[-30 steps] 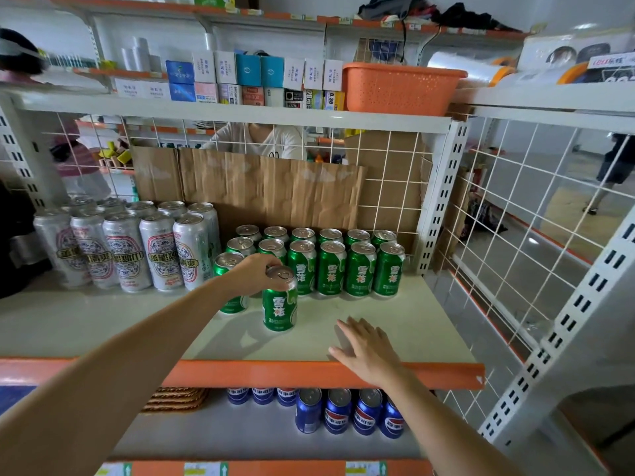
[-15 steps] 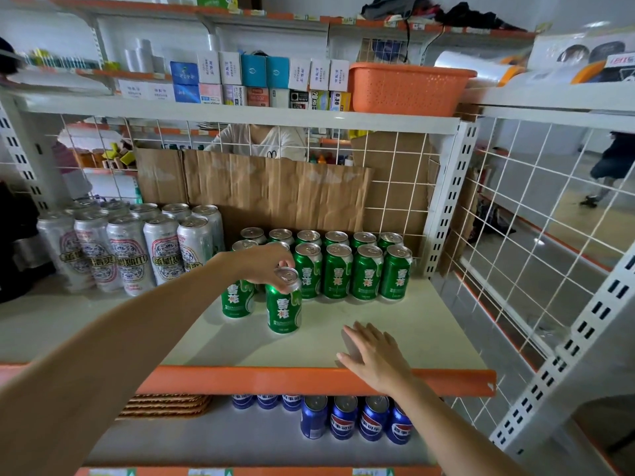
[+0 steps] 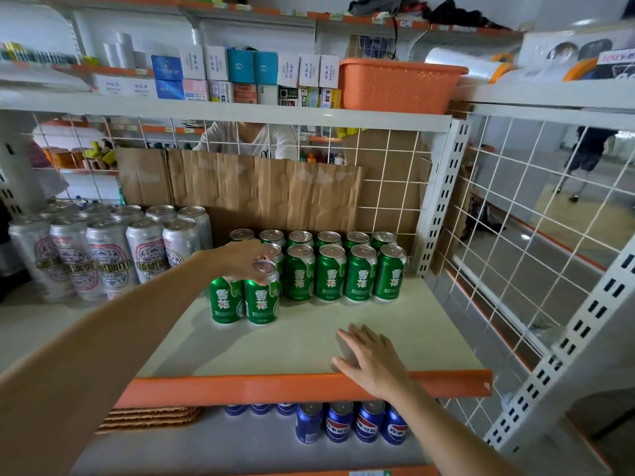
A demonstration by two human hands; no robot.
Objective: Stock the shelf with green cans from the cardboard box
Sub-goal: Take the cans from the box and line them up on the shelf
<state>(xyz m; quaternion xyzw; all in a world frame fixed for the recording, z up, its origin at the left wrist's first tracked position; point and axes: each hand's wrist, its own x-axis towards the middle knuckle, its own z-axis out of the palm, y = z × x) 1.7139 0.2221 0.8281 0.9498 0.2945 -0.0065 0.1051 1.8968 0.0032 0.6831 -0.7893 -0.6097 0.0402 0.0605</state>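
Several green cans (image 3: pixel 343 269) stand in two rows at the back right of the white shelf (image 3: pixel 302 341). Two more green cans stand in front at the left, side by side. My left hand (image 3: pixel 245 259) grips the top of the right one of these, the front green can (image 3: pixel 262 297), which stands upright on the shelf next to its neighbour (image 3: pixel 225 298). My right hand (image 3: pixel 369 360) lies flat, fingers spread, on the shelf's orange front edge and holds nothing. The cardboard box is not in view.
Tall silver cans (image 3: pixel 110 252) stand at the left of the shelf. Flat cardboard (image 3: pixel 261 190) lines the wire back. A wire grid wall (image 3: pixel 536 235) closes the right side. Blue cans (image 3: pixel 350 424) stand on the shelf below. An orange basket (image 3: pixel 395 84) sits above.
My left hand has slid the front green can back and left until it stands beside the other front can. My right hand has stayed on the shelf edge.
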